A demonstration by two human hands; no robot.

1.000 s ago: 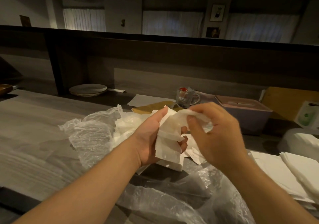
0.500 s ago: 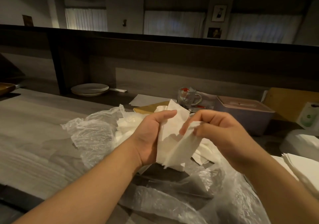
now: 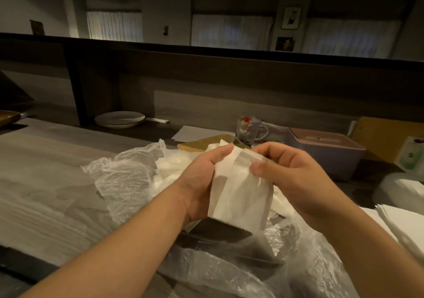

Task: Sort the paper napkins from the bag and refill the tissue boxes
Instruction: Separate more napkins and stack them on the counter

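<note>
While the left hand (image 3: 202, 183) cups the napkins (image 3: 238, 194) from behind, long axis upright, the right hand (image 3: 291, 178) pinches their top right corner, fingers (image 3: 261, 170) curled on the paper. The bundle hangs above the bag (image 3: 128, 180) at the tabletop's (image 3: 46, 171) near edge. The box (image 3: 325, 153) lies beyond, nearer the right hand; sorted stacks (image 3: 403, 224) sit at the right edge.

A dim café or restaurant counter, judging by its raised dark ledge (image 3: 229, 55), stacked plates (image 3: 119, 119), glass mug (image 3: 251, 131), tissue box (image 3: 325, 153) and curtained windows (image 3: 231, 33).
</note>
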